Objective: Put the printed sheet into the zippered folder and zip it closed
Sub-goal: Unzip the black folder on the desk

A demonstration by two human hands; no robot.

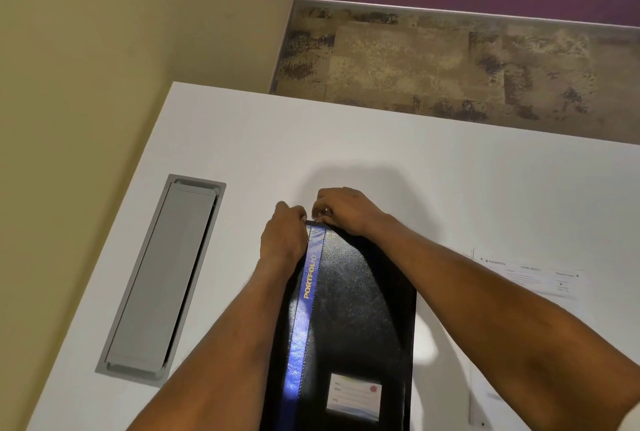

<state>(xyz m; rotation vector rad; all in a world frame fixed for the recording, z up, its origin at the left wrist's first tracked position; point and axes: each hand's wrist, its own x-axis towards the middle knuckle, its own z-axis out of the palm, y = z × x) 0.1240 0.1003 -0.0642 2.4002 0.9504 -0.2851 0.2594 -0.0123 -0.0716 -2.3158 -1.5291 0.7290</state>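
A black zippered folder (349,306) with a blue strip reading PORTFOLIO lies lengthwise on the white table (450,181), a label card near its close end. My left hand (282,236) grips the folder's far left corner. My right hand (341,211) pinches a small metal zipper pull at the far edge, right beside the left hand. The printed sheet (540,278) lies flat on the table to the right of the folder, partly hidden behind my right forearm.
A grey cable hatch (166,278) is set into the table on the left. The table's far edge drops to patterned carpet (433,63). A beige wall stands at the left, a purple wall at the back.
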